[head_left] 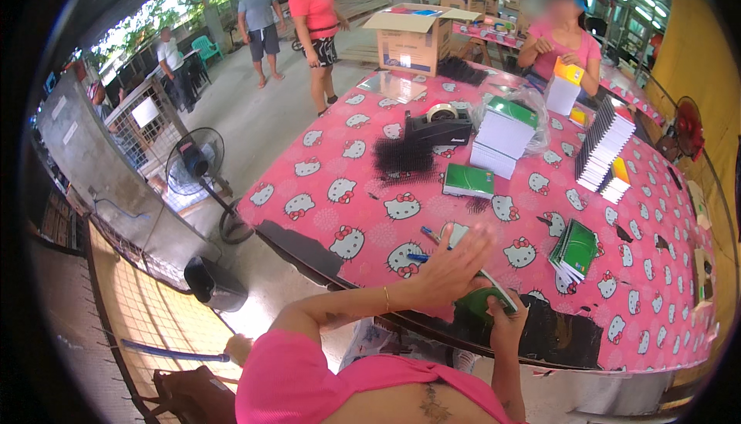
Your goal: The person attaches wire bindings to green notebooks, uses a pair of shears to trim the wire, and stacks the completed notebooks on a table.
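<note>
My right hand [507,320] grips a green-covered notebook [472,306] by its edge near the front of the table. The notebook is tilted, and part of it is hidden behind my hands. Fingers stretched out and slightly blurred, my left hand [455,266] is held over the notebook's upper side; whether its palm touches the notebook, I cannot tell. Just beside the left hand lies a blue pen [417,257]. A second slim pen-like item [429,233] shows by its fingertips. To the right rests a small fanned pile of green notebooks [575,251].
On the pink patterned table [340,192] stand a green notebook [468,181], a tall notebook stack [500,140], black binding coils [405,159], a tape dispenser [438,124] and a spiral-bound stack [606,150]. Across it, a person [567,49] handles yellow-covered notebooks [565,86]. A fan [198,163] stands left.
</note>
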Motion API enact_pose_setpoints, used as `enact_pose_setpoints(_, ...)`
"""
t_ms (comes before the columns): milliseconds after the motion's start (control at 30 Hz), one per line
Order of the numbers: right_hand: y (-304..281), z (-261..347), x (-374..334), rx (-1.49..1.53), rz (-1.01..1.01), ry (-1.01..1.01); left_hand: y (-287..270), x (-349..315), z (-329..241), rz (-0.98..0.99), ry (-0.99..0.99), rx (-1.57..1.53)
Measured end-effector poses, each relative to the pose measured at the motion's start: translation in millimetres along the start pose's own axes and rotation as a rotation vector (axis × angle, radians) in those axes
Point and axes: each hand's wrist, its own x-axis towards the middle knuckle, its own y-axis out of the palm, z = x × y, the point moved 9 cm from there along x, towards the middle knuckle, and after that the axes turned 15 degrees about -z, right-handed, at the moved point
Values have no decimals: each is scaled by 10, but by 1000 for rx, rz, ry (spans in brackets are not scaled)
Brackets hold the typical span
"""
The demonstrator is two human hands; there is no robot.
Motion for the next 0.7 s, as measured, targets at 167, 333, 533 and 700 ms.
enact_pose_setpoints(167,-100,-21,-66,-95,-31,-9,-54,-257,-319,-17,87,-208)
enact_pose_setpoints(333,-33,23,-35,-84,-45,6,-12,-52,-181,4,56,-125)
enact_pose_setpoints(533,-43,-46,-59,-140,39,-52,-35,-29,29,-31,47,-325)
enact_pose_setpoints(700,-65,-22,-73,-152,109,-93,-44,-34,9,-40,87,-583)
